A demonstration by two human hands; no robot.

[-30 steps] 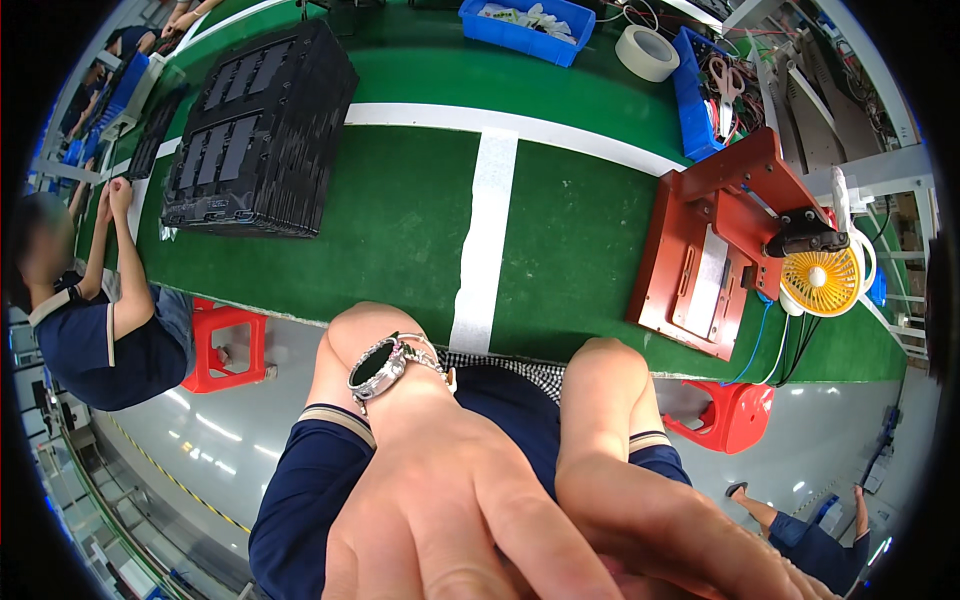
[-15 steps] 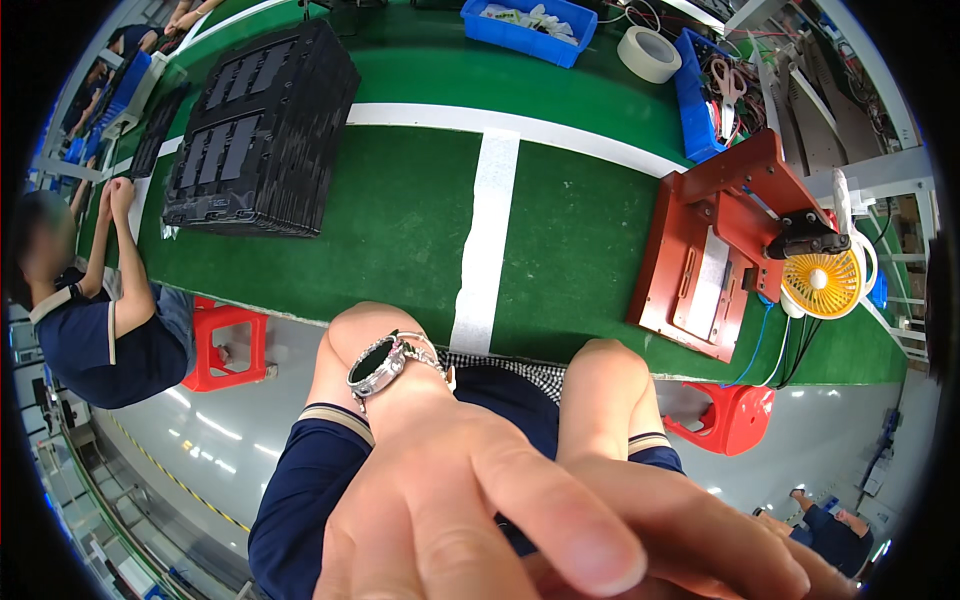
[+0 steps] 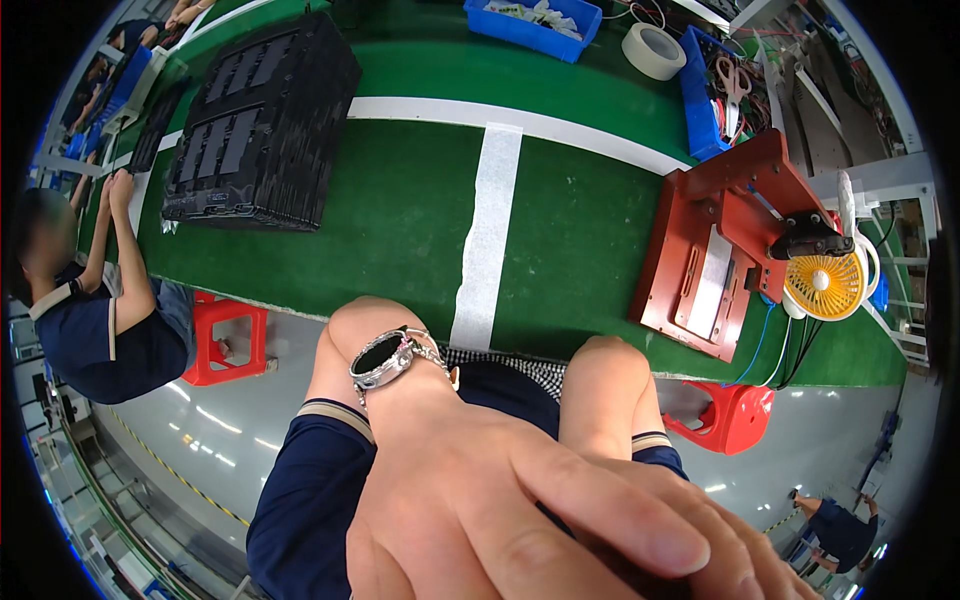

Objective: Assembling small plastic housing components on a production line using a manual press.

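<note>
My left hand (image 3: pixel 480 510) is raised close to the camera, back of the hand toward me, wearing a silver watch (image 3: pixel 383 358). Its visible fingers stretch toward the lower right and overlap my right hand (image 3: pixel 715 515). Behind and beside it, the right hand shows only in part; most of its fingers are hidden or cut off by the lower edge. Nothing held can be seen in either hand. Both bare elbows rest at the near edge of the green table (image 3: pixel 400 200).
A black stack of plastic trays (image 3: pixel 250 130) stands left, a red-brown metal fixture (image 3: pixel 700 270) right beside a yellow fan (image 3: pixel 825 282). Blue bins (image 3: pixel 535 30), a tape roll (image 3: pixel 654 50) and scissors (image 3: pixel 733 85) lie farther back. A co-worker (image 3: pixel 110 320) sits at left near a red stool (image 3: pixel 228 340).
My left hand has shifted slightly right and upward, covering more of the right hand. A person in the far lower right background has moved. Things on the table stay put.
</note>
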